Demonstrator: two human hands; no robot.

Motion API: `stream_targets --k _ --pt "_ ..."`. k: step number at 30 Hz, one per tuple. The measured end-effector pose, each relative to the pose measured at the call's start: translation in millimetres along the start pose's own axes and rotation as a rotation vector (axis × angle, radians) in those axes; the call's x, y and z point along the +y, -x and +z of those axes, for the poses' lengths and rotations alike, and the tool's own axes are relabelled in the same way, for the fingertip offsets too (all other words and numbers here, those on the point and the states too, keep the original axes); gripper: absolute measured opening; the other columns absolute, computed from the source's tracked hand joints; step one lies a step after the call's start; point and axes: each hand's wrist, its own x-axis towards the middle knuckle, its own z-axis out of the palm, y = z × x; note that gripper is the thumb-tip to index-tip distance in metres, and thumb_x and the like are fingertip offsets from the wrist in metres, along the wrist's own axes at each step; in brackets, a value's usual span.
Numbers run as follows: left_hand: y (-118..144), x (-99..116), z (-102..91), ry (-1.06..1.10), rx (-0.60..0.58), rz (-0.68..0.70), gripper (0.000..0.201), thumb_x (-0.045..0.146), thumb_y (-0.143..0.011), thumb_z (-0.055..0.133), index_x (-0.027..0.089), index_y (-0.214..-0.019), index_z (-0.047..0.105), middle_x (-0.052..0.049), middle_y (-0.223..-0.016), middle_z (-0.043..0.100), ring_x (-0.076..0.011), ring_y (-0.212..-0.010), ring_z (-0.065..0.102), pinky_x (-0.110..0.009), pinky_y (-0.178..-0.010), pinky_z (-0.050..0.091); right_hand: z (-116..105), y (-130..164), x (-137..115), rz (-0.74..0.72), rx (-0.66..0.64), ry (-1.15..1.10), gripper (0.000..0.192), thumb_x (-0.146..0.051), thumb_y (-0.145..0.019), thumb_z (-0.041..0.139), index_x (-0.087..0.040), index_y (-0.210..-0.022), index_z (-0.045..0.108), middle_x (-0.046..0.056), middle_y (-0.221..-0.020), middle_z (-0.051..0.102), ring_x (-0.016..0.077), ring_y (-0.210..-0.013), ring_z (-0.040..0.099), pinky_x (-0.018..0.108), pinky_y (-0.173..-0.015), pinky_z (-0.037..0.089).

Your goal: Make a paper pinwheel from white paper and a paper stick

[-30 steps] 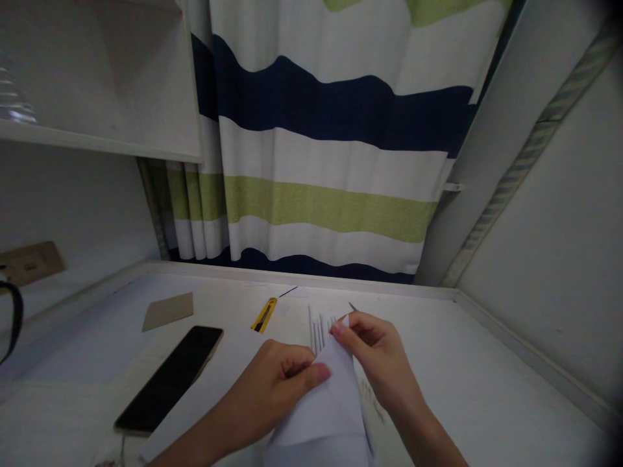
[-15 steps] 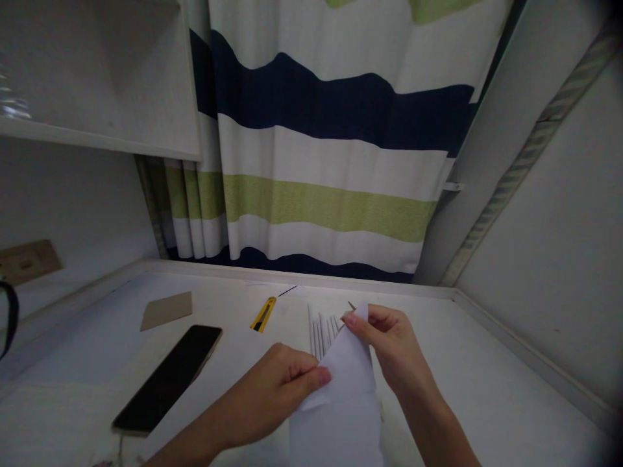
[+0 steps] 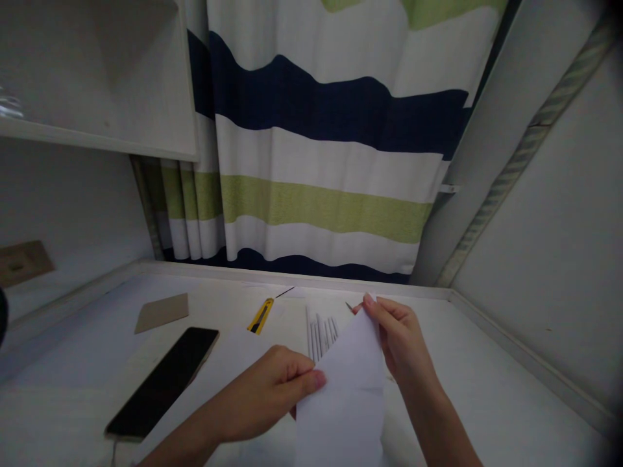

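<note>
A sheet of white paper [image 3: 341, 408] hangs between my two hands, its upper edge running slantwise up to the right. My left hand [image 3: 285, 386] pinches its left edge, thumb on top. At the paper's upper right corner, my right hand [image 3: 396, 324] grips it between thumb and fingers. Behind the slanted edge lie several thin white paper rolls [image 3: 321, 334] side by side on the desk, their lower parts hidden by the sheet. A small pointed metal tip [image 3: 349, 306] shows just left of my right fingertips; what it belongs to is hidden.
A black phone [image 3: 163, 383] with a cable lies at the left of the white desk [image 3: 487, 389]. Beyond it are a grey-brown card [image 3: 162, 312] and a yellow utility knife [image 3: 261, 316]. A striped curtain [image 3: 316, 201] hangs behind; a shelf [image 3: 97, 139] juts out at upper left.
My right hand has shifted slightly right and up, bringing the paper's corner with it. The sheet now looks flatter along its slanted edge. My left hand keeps its pinch.
</note>
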Motion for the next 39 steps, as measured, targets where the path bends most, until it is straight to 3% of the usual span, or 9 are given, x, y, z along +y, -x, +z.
stream_targets --k 5,11,16,19,23,30,39 --pt "1 2 -1.1 -0.040 0.000 -0.011 0.034 0.037 -0.083 0.036 0.016 -0.057 0.042 0.004 -0.054 0.039 -0.0087 -0.050 0.036 -0.019 -0.047 0.027 -1 -1 1 -0.048 0.024 0.055 0.021 -0.038 -0.070 0.066 -0.017 -0.067 0.071 0.004 -0.061 0.065 0.0121 -0.048 0.049 0.022 -0.042 0.032" --pt "5 4 -1.1 -0.077 0.045 -0.017 0.035 0.038 -0.082 0.038 0.017 -0.055 0.040 0.005 -0.052 0.036 -0.0086 -0.049 0.033 -0.019 -0.045 0.025 -3 -2 -1 -0.089 0.049 0.087 0.022 -0.037 -0.071 0.064 -0.018 -0.064 0.072 0.005 -0.061 0.067 0.0129 -0.048 0.049 0.022 -0.038 0.029" --pt "8 4 -6.4 -0.122 0.112 -0.023 0.037 0.042 -0.082 0.039 0.017 -0.055 0.040 0.005 -0.054 0.037 -0.0089 -0.051 0.034 -0.020 -0.046 0.025 1 -2 0 -0.004 -0.070 0.031 0.031 -0.043 -0.064 0.068 -0.019 -0.082 0.072 0.007 -0.074 0.071 0.0130 -0.051 0.054 0.022 -0.044 0.040" --pt "10 4 -8.9 -0.160 0.149 -0.024 0.038 0.043 -0.083 0.037 0.017 -0.056 0.040 0.005 -0.055 0.038 -0.0091 -0.052 0.035 -0.020 -0.047 0.026 7 1 2 0.116 -0.181 0.006 0.036 -0.041 -0.053 0.075 -0.017 -0.080 0.072 0.008 -0.067 0.071 0.0155 -0.052 0.059 0.025 -0.048 0.045" --pt "9 4 -7.8 -0.190 0.142 -0.027 0.040 0.044 -0.083 0.036 0.016 -0.055 0.041 0.005 -0.054 0.038 -0.0091 -0.052 0.035 -0.019 -0.047 0.026 11 4 4 0.200 -0.217 0.010 0.027 -0.036 -0.053 0.076 -0.013 -0.066 0.072 0.007 -0.056 0.069 0.0154 -0.047 0.058 0.026 -0.045 0.045" --pt "7 4 -6.8 -0.204 0.096 -0.018 0.037 0.042 -0.084 0.035 0.017 -0.057 0.039 0.005 -0.055 0.038 -0.0094 -0.052 0.035 -0.019 -0.047 0.026 3 0 -3 0.189 -0.197 -0.022 0.017 -0.030 -0.055 0.076 -0.014 -0.060 0.072 0.004 -0.055 0.068 0.0112 -0.046 0.056 0.022 -0.048 0.042" --pt "8 0 -7.7 -0.294 0.146 0.015 0.039 0.044 -0.085 0.033 0.017 -0.057 0.038 0.006 -0.056 0.030 -0.0090 -0.051 0.029 -0.021 -0.045 0.022 5 -2 0 0.156 -0.158 -0.044 0.015 -0.029 -0.059 0.075 -0.014 -0.060 0.071 0.001 -0.050 0.064 0.0081 -0.043 0.050 0.019 -0.043 0.036"
